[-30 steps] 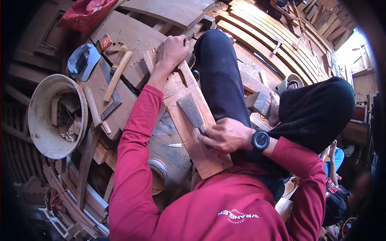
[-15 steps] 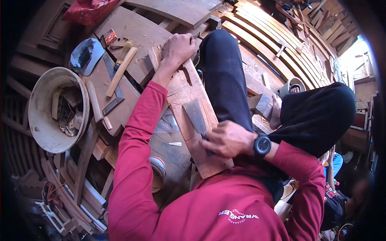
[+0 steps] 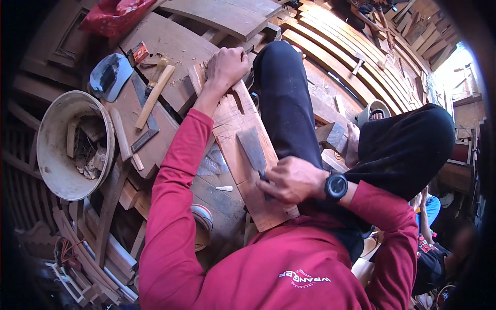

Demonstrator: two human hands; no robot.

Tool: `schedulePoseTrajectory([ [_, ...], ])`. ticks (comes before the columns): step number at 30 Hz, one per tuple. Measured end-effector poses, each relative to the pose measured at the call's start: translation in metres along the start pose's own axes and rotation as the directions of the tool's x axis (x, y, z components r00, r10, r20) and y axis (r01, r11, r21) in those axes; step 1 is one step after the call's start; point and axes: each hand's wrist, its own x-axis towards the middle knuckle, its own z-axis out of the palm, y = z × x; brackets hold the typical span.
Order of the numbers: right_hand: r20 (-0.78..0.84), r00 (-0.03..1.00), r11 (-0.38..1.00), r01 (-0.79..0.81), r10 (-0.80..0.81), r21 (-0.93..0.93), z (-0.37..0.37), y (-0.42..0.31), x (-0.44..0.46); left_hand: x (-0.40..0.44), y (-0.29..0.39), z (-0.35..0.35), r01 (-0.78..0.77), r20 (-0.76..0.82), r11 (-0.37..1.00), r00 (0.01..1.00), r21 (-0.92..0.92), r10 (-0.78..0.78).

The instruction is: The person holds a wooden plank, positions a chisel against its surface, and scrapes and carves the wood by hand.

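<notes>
Filling the near side, the red shirt (image 3: 258, 268) sits right behind the board's near end, likely serving as a backstop. The dark-trousered leg (image 3: 287, 98) lies close along the board's right side, perhaps as a fence. Off to the left stands the bucket (image 3: 51, 139), wood scraps inside, far enough out to give the arms room. The board (image 3: 232, 126) runs away from the body, probably so both ends can be reached. Beyond the left arm, the metal square (image 3: 144, 138), with the stick (image 3: 155, 96) over it, and the cap (image 3: 123, 75) lie close together, seemingly set aside. The hands are apart: the left hand (image 3: 226, 67) is curled over the board's far end, apparently to pin it; the right hand (image 3: 294, 178) wraps the handle end of a flat blade (image 3: 250, 144) pointing away over the board. The pale chip (image 3: 224, 188) lies just left of the board
</notes>
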Motion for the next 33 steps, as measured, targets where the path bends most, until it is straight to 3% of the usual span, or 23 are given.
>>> schedulePoseTrajectory([
  [1,0.132,0.991,1.0,-0.016,0.012,0.026,0.002,-0.005,-0.001,0.0,0.0,0.0,0.003,-0.005,1.0,1.0,0.002,-0.003],
  [4,0.1,0.993,0.998,-0.057,0.055,0.016,-0.002,0.004,0.002,-0.003,0.001,-0.001,0.028,0.009,1.0,1.0,-0.005,-0.028],
  [6,-0.025,0.992,0.992,-0.124,0.124,0.019,-0.01,0.009,0.005,-0.003,0.003,-0.001,0.033,0.018,0.999,0.999,-0.013,-0.032],
  [10,0.179,0.983,0.998,-0.051,0.043,0.041,-0.003,-0.007,-0.001,0.0,-0.001,0.0,0.026,0.017,0.999,1.0,-0.02,-0.026],
  [15,0.04,0.991,0.992,-0.126,0.125,0.013,0.0,0.005,0.0,-0.005,0.003,-0.001,0.013,0.0,1.0,1.0,0.0,-0.013],
  [19,0.057,0.998,0.999,-0.034,0.036,-0.033,0.004,-0.006,0.0,-0.002,0.0,0.0,0.004,-0.002,1.0,1.0,0.012,-0.004],
  [20,0.186,0.981,0.998,-0.056,0.057,-0.008,0.003,-0.012,-0.002,-0.001,-0.001,0.002,-0.002,-0.005,1.0,1.0,0.002,0.002],
  [22,0.062,0.998,1.0,-0.019,0.02,-0.014,0.0,-0.005,0.002,-0.003,0.002,-0.001,-0.002,-0.005,1.0,1.0,0.013,0.002],
  [25,-0.072,0.99,0.992,-0.12,0.122,0.04,-0.017,0.007,0.009,-0.003,0.004,-0.003,0.018,0.019,1.0,1.0,0.01,-0.018],
  [30,0.104,0.994,0.999,-0.031,0.03,0.011,0.004,-0.009,-0.003,-0.002,0.001,-0.001,0.014,0.004,1.0,1.0,-0.001,-0.014],
  [32,0.024,1.0,1.0,0.017,-0.017,0.005,0.0,0.001,0.001,-0.002,-0.004,0.005,-0.019,-0.033,1.0,0.999,-0.001,0.019],
  [33,-0.056,0.998,0.999,-0.032,0.033,0.018,-0.005,0.006,0.004,-0.002,-0.004,0.005,-0.005,-0.019,1.0,1.0,0.002,0.005],
])
